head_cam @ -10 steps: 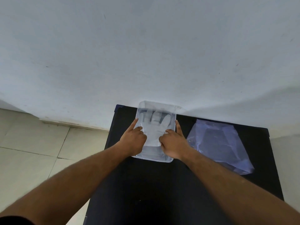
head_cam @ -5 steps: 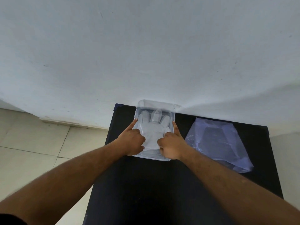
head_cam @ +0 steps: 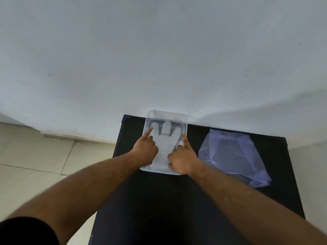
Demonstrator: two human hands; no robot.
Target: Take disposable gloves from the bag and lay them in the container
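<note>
A clear plastic container stands at the far edge of the black table, against the wall. A white translucent disposable glove lies flat inside it, fingers pointing away from me. My left hand rests on the glove's left side, index finger stretched onto its outer finger, the other fingers curled. My right hand holds the glove's right side the same way, index finger along the container's right wall. The bluish plastic bag lies crumpled to the right of the container.
A white wall rises directly behind the table. Beige floor tiles lie to the left, beyond the table's left edge. The bag covers much of the table's right half.
Both hands slid a little farther into the container along the glove. The glove's fingers now lie flatter and more spread out toward the far wall.
</note>
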